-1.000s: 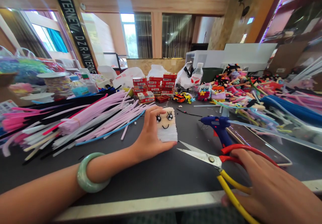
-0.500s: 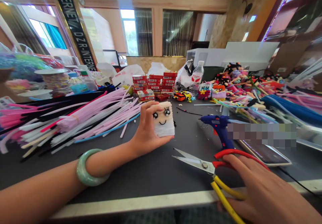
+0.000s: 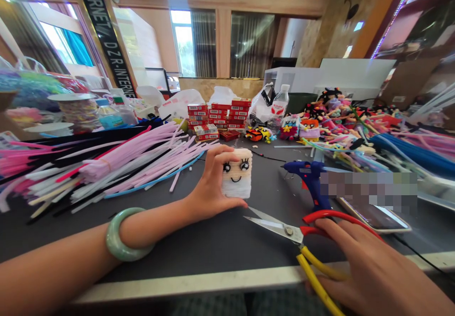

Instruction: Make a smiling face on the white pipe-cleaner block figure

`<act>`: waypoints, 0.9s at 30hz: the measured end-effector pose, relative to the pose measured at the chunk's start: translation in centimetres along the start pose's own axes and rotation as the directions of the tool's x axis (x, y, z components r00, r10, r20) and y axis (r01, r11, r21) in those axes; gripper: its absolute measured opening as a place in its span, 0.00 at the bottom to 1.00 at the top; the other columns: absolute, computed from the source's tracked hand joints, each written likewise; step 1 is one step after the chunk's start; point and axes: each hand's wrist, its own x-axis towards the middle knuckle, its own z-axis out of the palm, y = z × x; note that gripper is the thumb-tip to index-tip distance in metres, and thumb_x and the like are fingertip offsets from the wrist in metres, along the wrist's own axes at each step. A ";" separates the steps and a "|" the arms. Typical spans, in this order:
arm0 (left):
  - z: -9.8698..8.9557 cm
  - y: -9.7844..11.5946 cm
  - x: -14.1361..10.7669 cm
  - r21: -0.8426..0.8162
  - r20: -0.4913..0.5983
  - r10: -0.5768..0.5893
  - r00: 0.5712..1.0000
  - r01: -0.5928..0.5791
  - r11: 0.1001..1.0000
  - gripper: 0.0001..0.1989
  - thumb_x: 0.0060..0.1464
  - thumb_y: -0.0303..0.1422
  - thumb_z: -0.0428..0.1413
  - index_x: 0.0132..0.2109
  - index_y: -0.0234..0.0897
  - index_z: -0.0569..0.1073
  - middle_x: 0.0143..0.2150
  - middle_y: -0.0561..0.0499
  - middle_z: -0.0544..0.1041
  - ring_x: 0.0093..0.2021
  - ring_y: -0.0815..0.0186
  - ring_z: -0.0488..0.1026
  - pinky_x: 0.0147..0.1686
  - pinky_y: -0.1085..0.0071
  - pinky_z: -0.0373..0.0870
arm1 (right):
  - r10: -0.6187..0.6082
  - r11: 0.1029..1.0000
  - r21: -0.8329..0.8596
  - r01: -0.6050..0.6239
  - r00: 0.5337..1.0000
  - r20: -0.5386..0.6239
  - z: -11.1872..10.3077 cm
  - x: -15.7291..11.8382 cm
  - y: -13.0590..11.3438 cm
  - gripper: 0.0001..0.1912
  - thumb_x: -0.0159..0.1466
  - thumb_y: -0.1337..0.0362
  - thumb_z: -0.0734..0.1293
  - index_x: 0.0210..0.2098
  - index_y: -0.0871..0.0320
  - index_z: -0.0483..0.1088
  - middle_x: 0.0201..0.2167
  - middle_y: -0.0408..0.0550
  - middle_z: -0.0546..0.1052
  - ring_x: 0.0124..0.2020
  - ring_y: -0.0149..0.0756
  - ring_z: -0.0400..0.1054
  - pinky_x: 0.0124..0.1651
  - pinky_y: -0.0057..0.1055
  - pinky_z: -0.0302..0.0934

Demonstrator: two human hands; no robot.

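Observation:
My left hand [image 3: 213, 183] grips a small square craft figure [image 3: 237, 187], cream above and white below, with black-lashed eyes and a curved smile facing me. Its left edge is covered by my fingers, and the thumb lies along its underside. In my right hand [image 3: 369, 264] is a pair of scissors [image 3: 284, 230] with red and yellow handles. The blades are parted and point left, their tips close to my left thumb with nothing between them. Behind the scissors a blue hot glue gun [image 3: 308, 176] stands on the dark table.
Bundled pink, white and black pipe cleaners [image 3: 135, 164] spread over the table's left side. Red boxes [image 3: 220, 117] are stacked at the back, beside a plastic bottle [image 3: 280, 100]. Several small dolls [image 3: 334, 112] are heaped at back right. A phone [image 3: 380, 219] lies behind my right hand.
My left hand has moved the craft figure slightly right and down, nearer to the scissor tips. The scissors and my right hand have hardly moved.

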 end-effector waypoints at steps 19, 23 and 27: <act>0.0 1.1 0.1 0.090 0.013 -0.126 0.992 0.124 0.988 0.39 0.36 0.29 0.69 0.51 0.46 0.55 0.52 0.45 0.57 0.55 0.53 0.60 0.55 0.51 0.62 | -0.172 0.950 -0.301 0.082 0.943 -0.285 -1.8 1.3 -2.0 0.21 0.45 0.54 0.69 0.32 0.65 0.77 0.22 0.55 0.80 0.17 0.42 0.74 0.12 0.30 0.66; 0.0 1.2 0.1 0.087 0.032 -0.133 0.991 0.130 0.988 0.37 0.38 0.27 0.67 0.51 0.46 0.55 0.52 0.46 0.58 0.55 0.53 0.60 0.55 0.51 0.61 | -0.160 0.956 -0.284 0.077 0.946 -0.283 -1.6 1.2 -2.1 0.20 0.46 0.57 0.67 0.33 0.67 0.77 0.24 0.57 0.80 0.17 0.43 0.74 0.11 0.30 0.66; 0.0 1.1 0.1 0.077 0.012 -0.106 0.994 0.105 0.991 0.38 0.37 0.28 0.68 0.52 0.46 0.55 0.51 0.45 0.57 0.55 0.52 0.60 0.54 0.51 0.62 | -0.121 0.963 -0.266 0.053 0.961 -0.248 -1.4 0.9 -2.2 0.21 0.48 0.58 0.66 0.36 0.67 0.77 0.27 0.58 0.81 0.20 0.46 0.75 0.12 0.33 0.68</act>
